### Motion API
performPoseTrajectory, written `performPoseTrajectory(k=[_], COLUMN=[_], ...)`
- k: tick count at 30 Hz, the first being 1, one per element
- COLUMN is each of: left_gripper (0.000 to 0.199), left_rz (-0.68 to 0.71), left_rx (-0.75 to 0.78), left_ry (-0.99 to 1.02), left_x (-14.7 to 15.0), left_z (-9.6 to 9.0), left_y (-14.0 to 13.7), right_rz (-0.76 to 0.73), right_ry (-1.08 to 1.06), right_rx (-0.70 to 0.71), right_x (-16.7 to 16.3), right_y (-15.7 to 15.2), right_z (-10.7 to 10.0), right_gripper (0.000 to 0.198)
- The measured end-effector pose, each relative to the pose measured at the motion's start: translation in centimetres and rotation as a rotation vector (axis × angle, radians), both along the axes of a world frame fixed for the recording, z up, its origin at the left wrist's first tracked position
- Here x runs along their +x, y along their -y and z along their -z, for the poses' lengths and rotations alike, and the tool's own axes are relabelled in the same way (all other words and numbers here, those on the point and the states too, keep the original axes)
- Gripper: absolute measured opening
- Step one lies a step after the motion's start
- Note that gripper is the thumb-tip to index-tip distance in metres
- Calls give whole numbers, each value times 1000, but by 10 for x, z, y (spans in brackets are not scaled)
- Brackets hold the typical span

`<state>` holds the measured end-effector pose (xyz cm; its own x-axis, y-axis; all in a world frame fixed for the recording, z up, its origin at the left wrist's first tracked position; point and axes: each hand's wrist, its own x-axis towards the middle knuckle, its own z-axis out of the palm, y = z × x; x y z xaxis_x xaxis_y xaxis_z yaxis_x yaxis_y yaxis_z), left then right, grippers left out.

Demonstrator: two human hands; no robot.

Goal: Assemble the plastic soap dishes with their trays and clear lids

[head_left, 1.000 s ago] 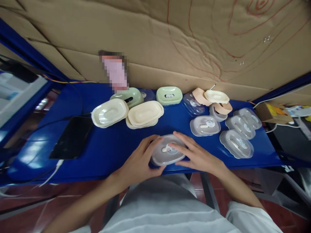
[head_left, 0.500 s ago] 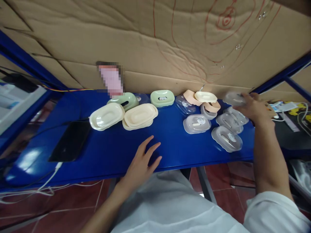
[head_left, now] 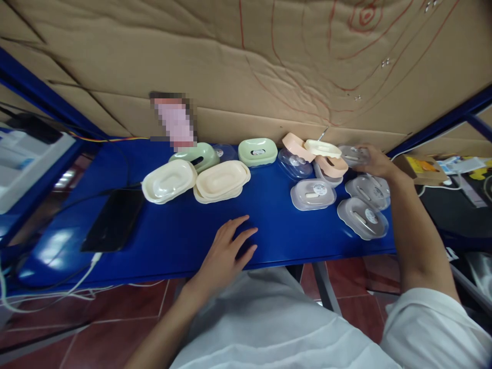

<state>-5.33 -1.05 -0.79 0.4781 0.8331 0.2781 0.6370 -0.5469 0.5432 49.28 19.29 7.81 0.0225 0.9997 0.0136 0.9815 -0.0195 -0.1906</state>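
Observation:
At the back right, my right hand [head_left: 374,161] grips the right end of a clear oval plastic cover [head_left: 349,155], its fingers partly hidden. Just left of that cover, a cream oval dish [head_left: 323,149] rests tilted on peach oval trays [head_left: 331,166]. More clear covers lie nearby: one [head_left: 313,195] with a round sticker, another [head_left: 363,219] closer to my right forearm. My left hand [head_left: 226,248] hovers open over the table's front edge, fingers spread, holding nothing. Beyond it lie stacked cream oval dishes [head_left: 222,180] and another cream dish [head_left: 169,181].
Green oval trays [head_left: 257,152] stand along the cardboard wall [head_left: 223,66]. On the left of the blue table [head_left: 172,238] lies a black phone [head_left: 113,220] with a white cable. Blue frame bars [head_left: 442,120] and a small cardboard box [head_left: 421,169] are at the right.
My right hand has moved left with the clear cover, up close to the cream dish and peach trays. My left hand stays almost in place. The view has shifted slightly.

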Motion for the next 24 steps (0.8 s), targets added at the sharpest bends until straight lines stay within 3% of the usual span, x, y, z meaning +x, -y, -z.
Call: performPoseTrajectory(k=[8, 12, 16, 20, 24], left_gripper=[34, 37, 44, 44, 40], left_rz=[22, -47, -144, -139, -167], left_rx=[187, 232, 242, 206, 236], left_ry=[-148, -231, -347, -370, -346], left_x=[-13, -13, -9, -7, -14], left_z=[-36, -49, -46, -33, -24], left_y=[-62, -97, -117, -124, -124], right_rz=[-15, -13, -68, -152, -144], right_ry=[33, 99, 137, 199, 233], right_rx=[-20, 44, 116, -8, -118], right_x=[-18, -38, -78, -119, -130], right_y=[2, 9, 27, 27, 15], right_z=[6, -2, -7, 1, -5], right_gripper=[74, 52, 43, 45, 43])
